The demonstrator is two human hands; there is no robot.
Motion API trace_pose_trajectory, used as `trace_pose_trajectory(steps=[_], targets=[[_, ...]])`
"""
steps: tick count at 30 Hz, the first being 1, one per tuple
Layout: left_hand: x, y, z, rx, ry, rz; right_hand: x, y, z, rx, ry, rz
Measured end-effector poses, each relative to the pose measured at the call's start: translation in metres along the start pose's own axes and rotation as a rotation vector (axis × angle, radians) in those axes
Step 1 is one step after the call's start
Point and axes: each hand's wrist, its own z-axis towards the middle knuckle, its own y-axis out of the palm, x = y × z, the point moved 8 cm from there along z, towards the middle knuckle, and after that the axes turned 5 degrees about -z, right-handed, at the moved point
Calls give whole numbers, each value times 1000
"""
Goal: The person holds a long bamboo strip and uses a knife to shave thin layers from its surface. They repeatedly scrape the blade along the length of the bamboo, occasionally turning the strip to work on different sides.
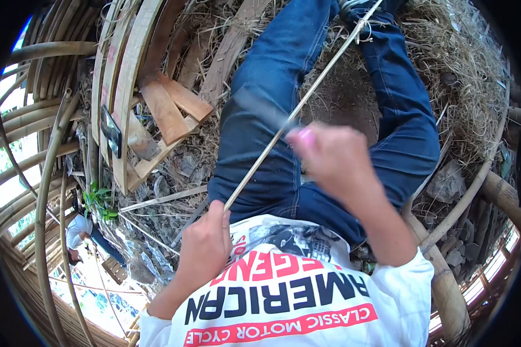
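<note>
A long, thin bamboo strip [324,72] runs slantwise from near my feet, across my lap, to my waist. Its near end is gripped by my left hand [205,240], fingers wrapped round it. My right hand [338,159] is closed on the pink handle of a knife [272,113]. The blade is smeared by motion and crosses the strip about midway, over my thigh; whether it touches the strip I cannot tell. A light tie or shaving [362,32] hangs at the strip's far part, near my foot.
On the left stand wooden planks [127,75] with a phone [111,132] resting on them. Straw and fibres [457,87] cover the ground at right. Bamboo poles [446,283] enclose both sides. Another person [78,231] is lower left, farther off.
</note>
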Motion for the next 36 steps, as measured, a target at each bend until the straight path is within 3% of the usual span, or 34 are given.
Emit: trace_pose_trajectory(steps=[2,6,8,10,12,14,16,18,20,24,26,29,33,36], targets=[[-3,-2,-2,-16,-40,-49,-38,13,-13,-53,-169,74],[-8,3,-7,-17,-39,-43,31,-1,11,11,133,82],[-6,0,-3,-28,-38,-29,15,-3,6,-13,82,11],[-8,0,-1,-41,-45,-21,-19,12,-7,-20,-122,45],[-16,2,-4,-46,-76,-56,-3,10,-1,49,-78,-1],[-17,5,-4,-53,-79,-54,47,2,15,22,175,80],[-17,5,-4,-58,-74,-50,47,-1,16,80,137,87],[-18,4,-2,-55,-85,-75,6,6,6,92,-54,-9],[-16,3,0,-56,-83,-81,-20,20,-3,-9,-161,122],[-16,5,-2,-73,-85,-59,44,3,23,18,154,100],[-16,3,-3,-65,-89,-54,41,-2,23,27,146,132],[-15,1,0,-62,-92,-73,-11,18,1,-37,-89,120],[-18,6,-1,-91,-116,-63,39,9,21,44,127,105],[-21,4,-2,-82,-130,-33,23,4,17,50,64,88]])
